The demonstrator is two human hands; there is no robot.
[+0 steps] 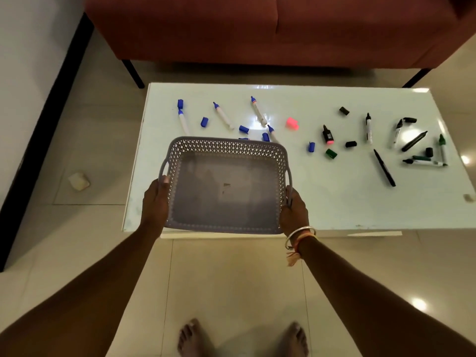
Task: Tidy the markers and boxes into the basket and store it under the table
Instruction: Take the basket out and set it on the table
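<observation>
Over the table (334, 202), grey lattice-walled basket (226, 146) — left hand (154, 199), right hand (293, 212), each grip clasping its sides.

Subject: one person, viewed from above.

1. Left forearm (85, 287) and right forearm (373, 287): bare to the frame edge.
2. Right wrist: one thin, plain, round bangle (300, 234) of silver-coloured metal.
3. Just behind the bangle: an orange-red thread band (304, 238) tied round the wrist, with a pale, frayed tassel (292, 258) hanging from it.
4. Left foot (193, 338) and right foot (295, 340): bare. Toenails look light, but the detail is too dim to confirm.
</observation>
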